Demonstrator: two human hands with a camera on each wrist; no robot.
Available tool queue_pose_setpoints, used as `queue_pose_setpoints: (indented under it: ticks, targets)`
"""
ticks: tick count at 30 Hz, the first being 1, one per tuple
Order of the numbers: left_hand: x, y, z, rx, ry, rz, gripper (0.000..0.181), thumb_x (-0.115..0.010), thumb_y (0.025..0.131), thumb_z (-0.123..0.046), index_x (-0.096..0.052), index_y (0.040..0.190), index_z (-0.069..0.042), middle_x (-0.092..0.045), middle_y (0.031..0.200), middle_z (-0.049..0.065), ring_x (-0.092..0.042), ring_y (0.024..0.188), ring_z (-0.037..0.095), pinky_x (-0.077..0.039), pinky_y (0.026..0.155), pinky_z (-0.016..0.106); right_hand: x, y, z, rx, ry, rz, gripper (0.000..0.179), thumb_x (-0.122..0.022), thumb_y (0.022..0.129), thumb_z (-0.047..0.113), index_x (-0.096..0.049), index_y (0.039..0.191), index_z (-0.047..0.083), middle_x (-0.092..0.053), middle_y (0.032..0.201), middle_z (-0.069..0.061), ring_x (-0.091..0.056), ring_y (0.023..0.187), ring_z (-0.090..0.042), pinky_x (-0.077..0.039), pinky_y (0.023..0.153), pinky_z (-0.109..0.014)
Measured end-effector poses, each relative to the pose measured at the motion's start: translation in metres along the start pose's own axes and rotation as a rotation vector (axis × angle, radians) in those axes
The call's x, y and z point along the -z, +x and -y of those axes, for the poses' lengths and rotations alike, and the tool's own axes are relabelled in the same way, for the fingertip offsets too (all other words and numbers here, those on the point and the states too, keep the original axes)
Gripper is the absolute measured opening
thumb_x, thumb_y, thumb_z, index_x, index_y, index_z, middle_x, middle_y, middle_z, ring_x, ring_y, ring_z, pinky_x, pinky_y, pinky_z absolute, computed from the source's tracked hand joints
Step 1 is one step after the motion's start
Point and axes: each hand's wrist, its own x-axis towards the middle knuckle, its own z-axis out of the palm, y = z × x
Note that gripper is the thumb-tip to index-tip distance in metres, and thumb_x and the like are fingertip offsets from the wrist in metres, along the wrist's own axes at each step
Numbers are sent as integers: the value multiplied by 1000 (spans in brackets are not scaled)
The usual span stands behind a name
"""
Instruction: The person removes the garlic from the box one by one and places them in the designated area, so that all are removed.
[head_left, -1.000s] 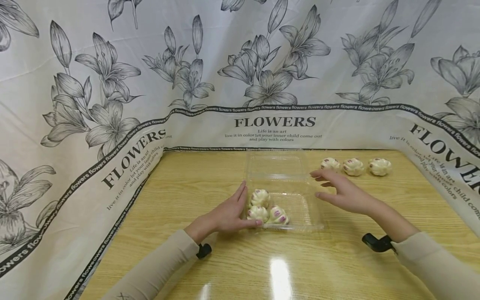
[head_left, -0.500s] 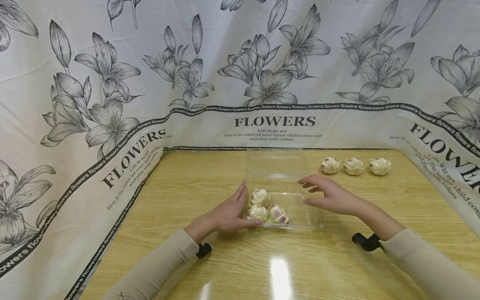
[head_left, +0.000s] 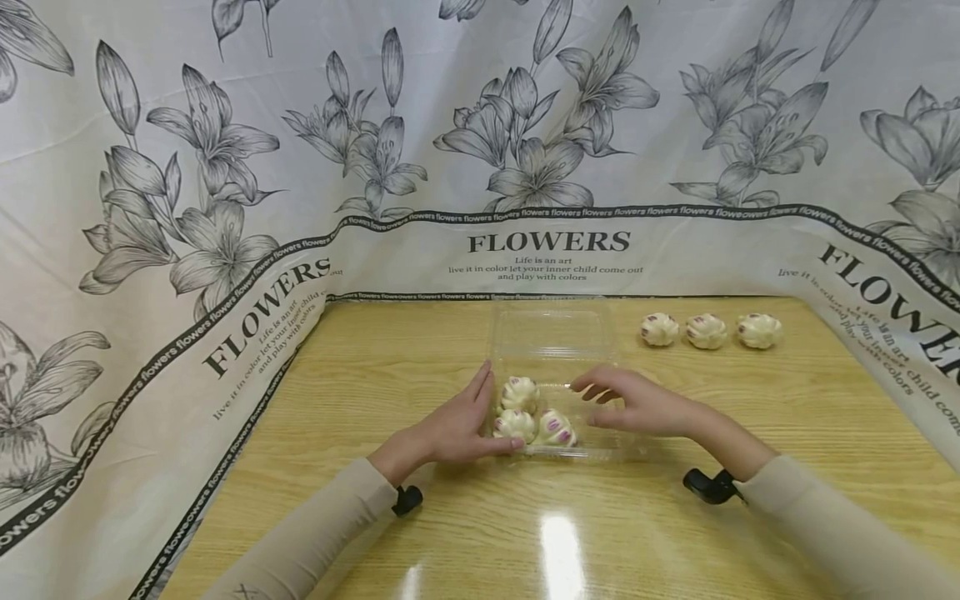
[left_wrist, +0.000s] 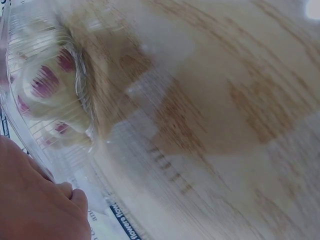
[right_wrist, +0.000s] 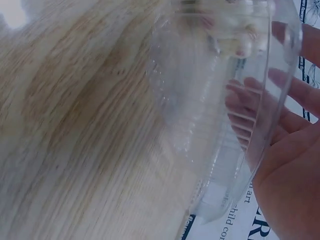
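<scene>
A hinged clear plastic container (head_left: 600, 446) stands on the table with its lid (head_left: 555, 329) folded back. In its left part sit three cream, lobed, bun-shaped pieces with purple patches, among them the front right piece (head_left: 557, 428). My left hand (head_left: 453, 429) lies along the container's left side, fingers straight, thumb over the front rim; the left wrist view shows its knuckles close beside the wall. My right hand (head_left: 641, 404) hovers over the container's right part, fingers spread and slightly bent, holding nothing. The right wrist view shows its fingers (right_wrist: 300, 95) partly behind the clear wall.
Three more lobed pieces (head_left: 706, 331) stand in a row at the back right of the wooden table (head_left: 360, 350). A white cloth (head_left: 547, 250) printed with flowers and lettering hangs behind and along both sides.
My right hand has moved left and toward me, from near the row of pieces to over the container. My left hand and the pieces inside have kept their places.
</scene>
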Motion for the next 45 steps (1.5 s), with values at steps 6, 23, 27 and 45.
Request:
queue_pose_setpoints:
  ticks: [6,23,27,45]
  targets:
    - [1,-1,0,4,-8,4,126,-53,87,-82,5,162,2,17,170,14,-9,156,31,-21,125,39,-7,7,0,9,13,63,47,-69,99,14,-54,139,-6,-58,138,-25,-61,119,-44,-53,99,-59]
    - [2,1,0,-1,-20,3,125,-53,87,-81,4,162,2,18,170,13,-11,156,33,-23,125,42,-11,25,0,-22,95,255,56,-69,99,22,-50,149,4,-54,147,-17,-56,129,-41,-51,104,-53]
    - [2,1,0,-3,-13,1,125,-53,88,-81,3,162,2,16,170,16,-12,156,34,-24,125,42,-11,25,2,-28,96,289,59,-69,99,22,-47,151,7,-51,150,-16,-54,130,-41,-50,105,-53]
    - [1,2,0,-3,10,5,125,-51,88,-82,3,162,3,18,169,14,-14,155,33,-25,124,40,-9,24,4,-27,61,297,59,-71,93,11,-52,148,7,-53,145,-14,-55,119,-32,-51,103,-55]
